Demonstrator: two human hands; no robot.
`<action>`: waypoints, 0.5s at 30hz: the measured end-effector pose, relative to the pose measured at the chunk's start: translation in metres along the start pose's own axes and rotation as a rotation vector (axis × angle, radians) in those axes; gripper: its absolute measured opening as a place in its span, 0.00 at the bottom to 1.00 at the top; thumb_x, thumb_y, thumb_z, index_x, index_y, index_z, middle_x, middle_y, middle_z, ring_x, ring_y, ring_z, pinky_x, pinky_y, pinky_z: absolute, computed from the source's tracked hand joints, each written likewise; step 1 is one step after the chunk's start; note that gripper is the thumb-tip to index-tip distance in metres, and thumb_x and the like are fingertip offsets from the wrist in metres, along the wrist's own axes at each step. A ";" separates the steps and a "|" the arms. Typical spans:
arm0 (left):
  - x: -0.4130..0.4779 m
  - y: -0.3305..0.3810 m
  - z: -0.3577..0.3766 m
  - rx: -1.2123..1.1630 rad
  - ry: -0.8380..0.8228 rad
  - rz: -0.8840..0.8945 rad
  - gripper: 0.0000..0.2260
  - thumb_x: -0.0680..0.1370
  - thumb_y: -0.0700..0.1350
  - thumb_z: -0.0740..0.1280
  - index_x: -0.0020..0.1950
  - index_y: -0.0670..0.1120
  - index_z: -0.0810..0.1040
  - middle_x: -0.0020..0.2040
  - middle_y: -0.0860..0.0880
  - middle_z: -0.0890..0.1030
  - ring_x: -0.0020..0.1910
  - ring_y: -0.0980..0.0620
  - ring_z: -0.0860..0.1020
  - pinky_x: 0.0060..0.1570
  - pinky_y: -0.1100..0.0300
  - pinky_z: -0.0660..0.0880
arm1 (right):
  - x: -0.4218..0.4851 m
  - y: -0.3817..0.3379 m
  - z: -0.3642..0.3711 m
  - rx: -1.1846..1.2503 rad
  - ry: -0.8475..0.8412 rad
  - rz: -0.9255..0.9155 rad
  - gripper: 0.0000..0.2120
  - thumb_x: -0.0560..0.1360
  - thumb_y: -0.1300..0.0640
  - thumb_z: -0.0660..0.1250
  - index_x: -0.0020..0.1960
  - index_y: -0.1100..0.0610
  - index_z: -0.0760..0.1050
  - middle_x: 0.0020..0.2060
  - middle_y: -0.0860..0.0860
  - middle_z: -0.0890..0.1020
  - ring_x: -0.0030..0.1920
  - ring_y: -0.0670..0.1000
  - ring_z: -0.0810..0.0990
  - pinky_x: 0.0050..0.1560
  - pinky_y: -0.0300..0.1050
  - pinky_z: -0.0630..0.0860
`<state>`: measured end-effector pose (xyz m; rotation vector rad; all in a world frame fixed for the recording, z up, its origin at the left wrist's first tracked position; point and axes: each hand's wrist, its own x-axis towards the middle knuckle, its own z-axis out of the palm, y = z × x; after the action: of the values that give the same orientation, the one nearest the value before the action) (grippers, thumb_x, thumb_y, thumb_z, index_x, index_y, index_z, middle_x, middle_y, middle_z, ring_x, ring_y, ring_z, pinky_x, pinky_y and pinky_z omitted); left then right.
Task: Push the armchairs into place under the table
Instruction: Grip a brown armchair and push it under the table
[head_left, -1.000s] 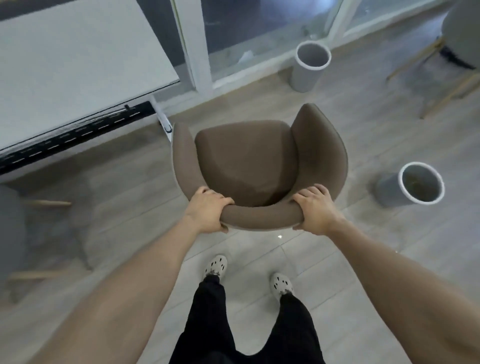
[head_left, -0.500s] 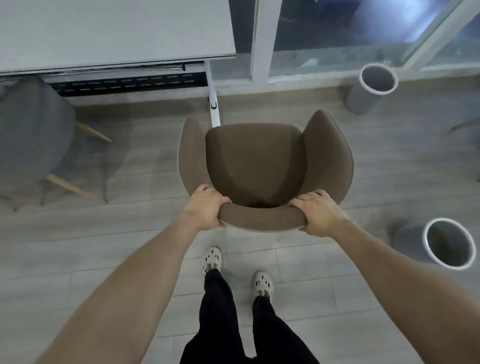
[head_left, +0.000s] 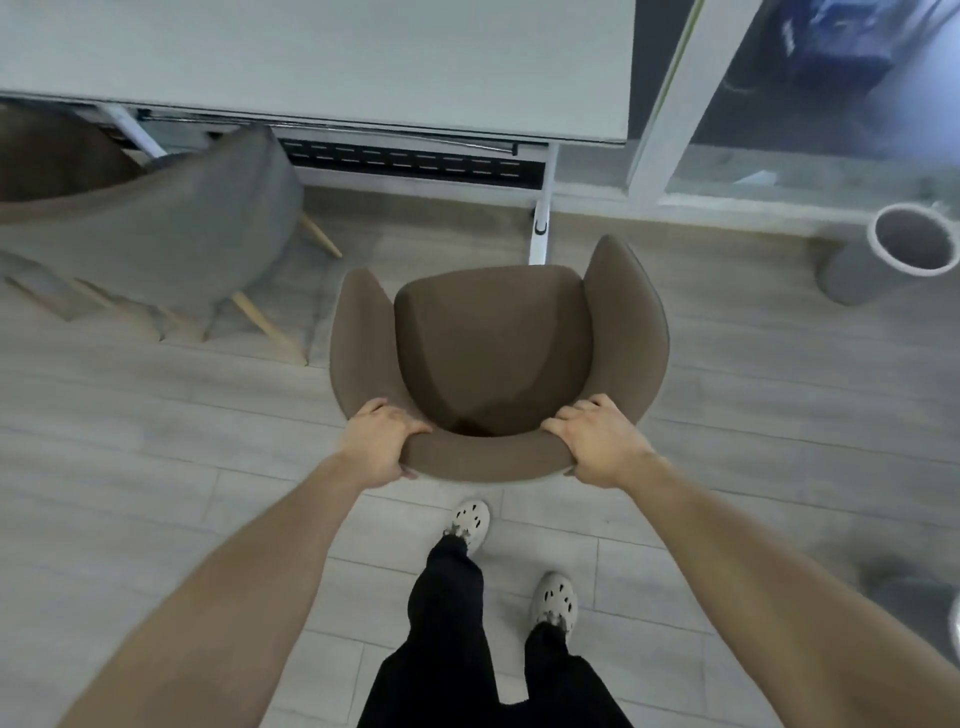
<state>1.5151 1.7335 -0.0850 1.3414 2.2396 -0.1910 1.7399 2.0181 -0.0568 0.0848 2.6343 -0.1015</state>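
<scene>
Both hands grip the brown armchair (head_left: 493, 343), seat facing the table (head_left: 311, 62).

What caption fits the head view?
Left hand and right hand grip the backrest of a brown upholstered armchair facing the white rectangular table.

- No text, label, brand, number or sign is showing clearly enough to be read anywhere in the frame.
- A few pale marks are showing on a dark object (head_left: 826, 49) behind the glass in the upper right of the frame, but they are too blurred to make out as letters or numbers.
</scene>
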 end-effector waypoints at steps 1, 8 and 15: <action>-0.002 -0.016 0.000 -0.007 0.004 -0.012 0.36 0.69 0.61 0.82 0.76 0.60 0.77 0.72 0.54 0.81 0.76 0.51 0.74 0.84 0.50 0.53 | 0.014 -0.007 -0.007 -0.009 0.007 -0.011 0.32 0.71 0.41 0.78 0.72 0.45 0.74 0.61 0.49 0.81 0.64 0.56 0.79 0.69 0.56 0.67; 0.019 -0.137 -0.026 -0.023 0.033 -0.017 0.35 0.66 0.61 0.83 0.72 0.62 0.79 0.68 0.56 0.83 0.75 0.50 0.75 0.84 0.48 0.54 | 0.117 -0.043 -0.060 -0.023 0.036 -0.011 0.30 0.71 0.41 0.78 0.70 0.46 0.75 0.59 0.48 0.81 0.63 0.56 0.79 0.68 0.56 0.68; 0.068 -0.256 -0.075 -0.003 0.053 0.047 0.35 0.64 0.61 0.83 0.71 0.61 0.80 0.67 0.54 0.83 0.73 0.48 0.76 0.83 0.48 0.56 | 0.224 -0.067 -0.120 0.001 0.033 0.062 0.29 0.72 0.42 0.77 0.71 0.44 0.74 0.59 0.47 0.81 0.63 0.55 0.79 0.69 0.56 0.68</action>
<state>1.2441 1.6870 -0.0903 1.4121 2.2479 -0.1372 1.4811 1.9714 -0.0564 0.1692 2.6614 -0.0816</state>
